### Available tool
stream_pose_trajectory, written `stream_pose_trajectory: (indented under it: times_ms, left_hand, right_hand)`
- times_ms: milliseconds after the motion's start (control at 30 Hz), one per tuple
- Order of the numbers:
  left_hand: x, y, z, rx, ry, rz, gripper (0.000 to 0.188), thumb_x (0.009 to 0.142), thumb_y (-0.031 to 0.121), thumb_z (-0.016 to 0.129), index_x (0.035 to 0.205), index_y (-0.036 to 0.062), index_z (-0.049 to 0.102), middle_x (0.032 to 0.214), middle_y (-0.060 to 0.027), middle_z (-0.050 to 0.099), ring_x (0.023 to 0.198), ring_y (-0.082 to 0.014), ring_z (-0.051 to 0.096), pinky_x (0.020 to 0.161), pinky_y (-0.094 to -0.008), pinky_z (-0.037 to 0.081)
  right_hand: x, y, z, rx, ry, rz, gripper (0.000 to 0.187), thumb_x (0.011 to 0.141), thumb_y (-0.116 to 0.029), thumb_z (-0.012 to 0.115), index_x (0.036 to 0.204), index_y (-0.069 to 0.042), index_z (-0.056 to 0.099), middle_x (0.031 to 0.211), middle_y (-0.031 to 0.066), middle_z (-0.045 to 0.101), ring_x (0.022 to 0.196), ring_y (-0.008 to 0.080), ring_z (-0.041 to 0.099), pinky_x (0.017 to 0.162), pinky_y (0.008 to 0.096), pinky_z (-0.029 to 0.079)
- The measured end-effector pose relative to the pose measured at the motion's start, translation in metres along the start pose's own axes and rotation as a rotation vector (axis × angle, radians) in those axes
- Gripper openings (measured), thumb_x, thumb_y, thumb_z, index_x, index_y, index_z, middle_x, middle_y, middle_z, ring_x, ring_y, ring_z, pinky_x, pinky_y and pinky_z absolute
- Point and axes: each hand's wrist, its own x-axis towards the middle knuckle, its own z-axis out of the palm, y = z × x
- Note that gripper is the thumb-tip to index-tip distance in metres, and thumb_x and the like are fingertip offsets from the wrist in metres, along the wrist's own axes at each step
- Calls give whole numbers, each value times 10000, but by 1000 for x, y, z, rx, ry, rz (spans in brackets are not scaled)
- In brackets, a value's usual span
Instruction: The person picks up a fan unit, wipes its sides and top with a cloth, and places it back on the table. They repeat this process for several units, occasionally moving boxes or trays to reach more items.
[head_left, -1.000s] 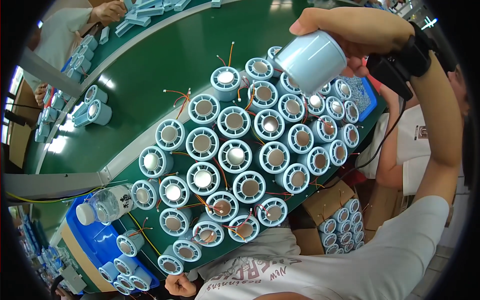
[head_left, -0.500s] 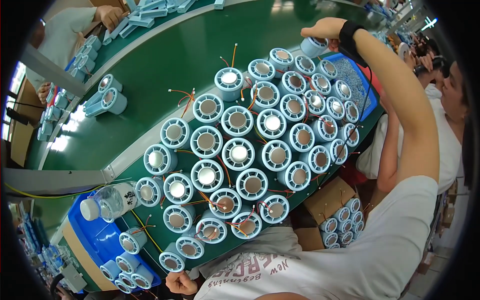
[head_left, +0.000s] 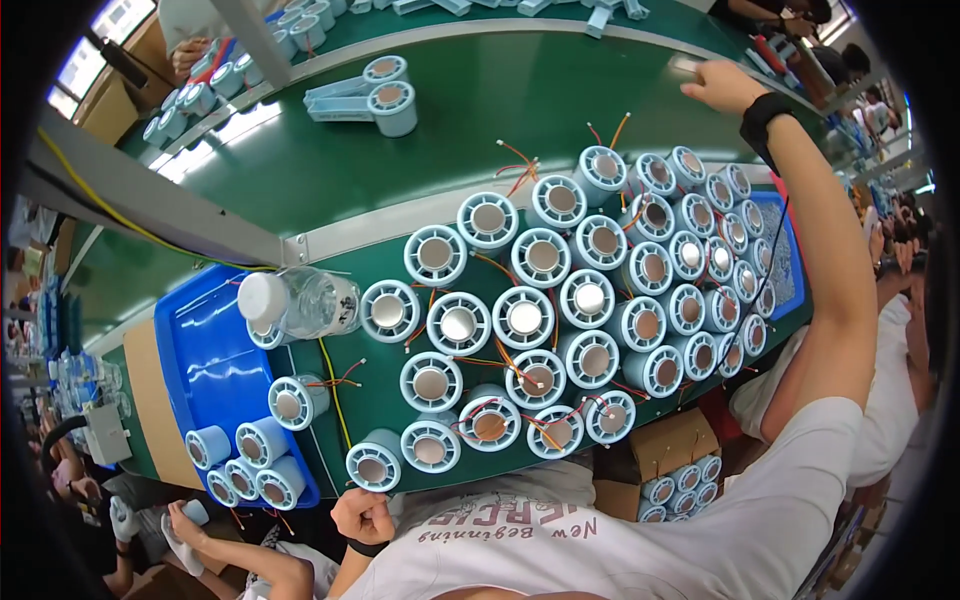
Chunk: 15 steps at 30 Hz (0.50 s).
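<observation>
My right hand reaches out over the green belt at the far right. Its fingers are closed around a small pale thing, too blurred to name. My left hand is curled into a fist by the near edge of the bench, with nothing visible in it. Just beyond that fist stands a light blue round housing with a silver disc in a spoked ring. Many more such housings stand in close rows across the green bench, discs upward, thin red and orange wires trailing between them.
A clear bottle with a white cap lies by a blue tray holding several housings. A second blue bin is at the right. Two long-handled light blue pieces lie on the belt. Below the bench, an open carton holds more housings.
My right hand has let go of a light blue housing at the far end of the rows and moved out over the belt. My view has shifted left; my left hand stays closed.
</observation>
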Motion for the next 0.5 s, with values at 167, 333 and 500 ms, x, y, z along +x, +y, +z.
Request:
stream_pose_trajectory:
  times_ms: [167,333,500]
  left_hand:
    - [6,2,6,37,32,101,79,751,-26,612,800,36,615,663,-92,637,507,-166,574,490,-250,448]
    - [0,-2,8,-47,70,41,132,723,-54,599,820,33,620,669,-89,648,523,-183,603,500,-260,469]
    - [14,8,10,-62,39,164,195,685,-89,599,839,30,617,669,-85,654,536,-199,627,524,-271,500]
  right_hand:
    - [46,-189,-77,304,392,-815,383,849,-174,656,1216,-84,598,1140,145,599,1042,333,594,892,428,493]
    - [31,-316,-135,-45,152,-739,459,815,-117,674,1262,-119,568,1206,132,575,1123,328,560,959,415,466]
    - [43,-398,-157,362,522,-1103,588,762,-54,711,1318,-127,532,1299,120,539,1149,340,543,990,424,456]
